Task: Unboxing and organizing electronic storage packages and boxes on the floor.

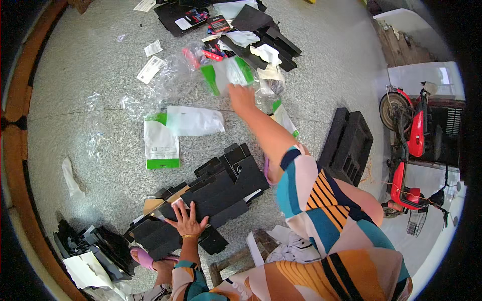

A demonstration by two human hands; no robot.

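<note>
My left hand [188,224] lies flat, fingers spread, on a stack of flattened black cardboard boxes [226,190] on the floor before me. Out in front, my right hand [241,98] grips the near edge of a green-and-white plastic packaging bag [228,73]. Its fingertips are partly hidden by the hand itself. Nearer to me lie another green-and-white bag [162,145] and a translucent plastic sleeve [196,121], which overlaps that bag's upper right side. A third such bag [285,119] is partly covered by my right forearm.
Black cardboard and mixed packaging [256,22] lie heaped at the far side. Clear plastic wrappers [169,81] spread left of my right hand. Black foam trays [346,145] stand at right, a red electric scooter [406,150] beyond. More flattened black cardboard [109,248] sits at lower left.
</note>
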